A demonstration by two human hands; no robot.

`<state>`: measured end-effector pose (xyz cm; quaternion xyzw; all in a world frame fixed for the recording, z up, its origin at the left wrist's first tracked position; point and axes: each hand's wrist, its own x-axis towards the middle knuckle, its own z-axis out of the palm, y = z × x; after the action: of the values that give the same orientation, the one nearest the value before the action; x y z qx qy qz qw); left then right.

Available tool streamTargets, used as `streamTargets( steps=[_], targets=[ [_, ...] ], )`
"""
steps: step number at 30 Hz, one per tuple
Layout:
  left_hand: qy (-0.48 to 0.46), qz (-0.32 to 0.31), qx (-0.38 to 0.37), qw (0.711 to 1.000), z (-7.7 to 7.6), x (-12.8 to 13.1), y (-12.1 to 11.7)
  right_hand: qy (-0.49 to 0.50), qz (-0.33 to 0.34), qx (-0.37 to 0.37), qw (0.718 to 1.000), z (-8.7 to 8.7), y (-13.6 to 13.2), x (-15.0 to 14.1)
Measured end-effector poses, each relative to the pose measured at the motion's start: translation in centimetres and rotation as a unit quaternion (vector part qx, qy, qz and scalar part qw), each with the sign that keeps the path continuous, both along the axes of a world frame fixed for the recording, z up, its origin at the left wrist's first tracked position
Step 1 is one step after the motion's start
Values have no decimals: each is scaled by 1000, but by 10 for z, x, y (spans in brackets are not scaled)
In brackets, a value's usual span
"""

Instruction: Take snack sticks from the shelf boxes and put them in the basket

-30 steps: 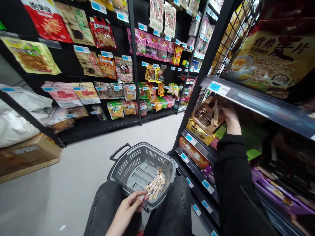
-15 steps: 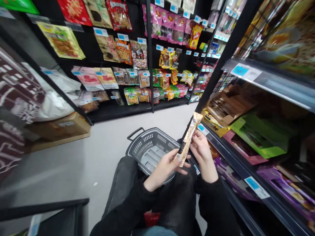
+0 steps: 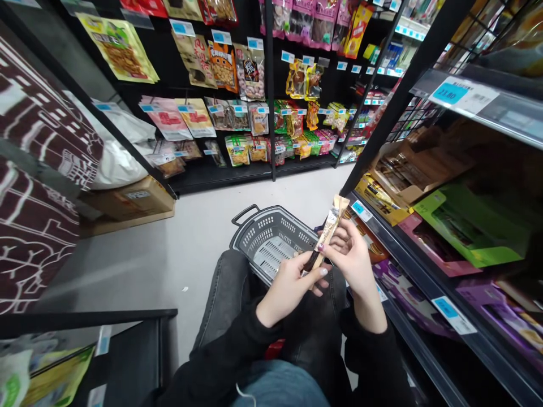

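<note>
Packet [image 3: 327, 229], slim and wrapped, is up over the basket's [image 3: 268, 255] right side, gripped near its lower end by your left hand [image 3: 292, 284] and pinched around mid-length by your right hand [image 3: 353, 255], its long axis slanting away from you, rightward past the basket.

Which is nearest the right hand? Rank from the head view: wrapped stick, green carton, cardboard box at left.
1. Wrapped stick: held in the right hand.
2. Green carton: off to the right.
3. Cardboard box: far to the left.
</note>
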<state>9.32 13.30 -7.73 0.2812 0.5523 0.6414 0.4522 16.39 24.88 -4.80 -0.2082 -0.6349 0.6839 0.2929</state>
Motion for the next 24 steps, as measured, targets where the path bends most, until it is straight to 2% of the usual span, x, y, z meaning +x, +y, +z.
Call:
streamTargets(
  steps=[4,8,12,15,18,21,24],
  targets=[
    [-10,6,0,1000,0,0,-1,10,-6,-4,1000,-1,0,0],
    [-4,12,-7,1000,-2,2,1,19,-68,2,997,-6,-7,-6],
    [115,34,-19,993,-4,8,2,25,-159,-5,987,-12,-14,-16],
    [255,50,-36,965,-8,15,2,55,-198,-3,979,-16,-12,-24],
    [376,66,-63,922,-12,21,1,79,-228,6,970,-18,-8,-30],
    [447,64,-86,888,-16,25,1,68,-242,21,968,-22,-6,-34],
    [479,67,-86,871,-22,26,3,24,-278,63,958,-29,-5,-36]
  ],
)
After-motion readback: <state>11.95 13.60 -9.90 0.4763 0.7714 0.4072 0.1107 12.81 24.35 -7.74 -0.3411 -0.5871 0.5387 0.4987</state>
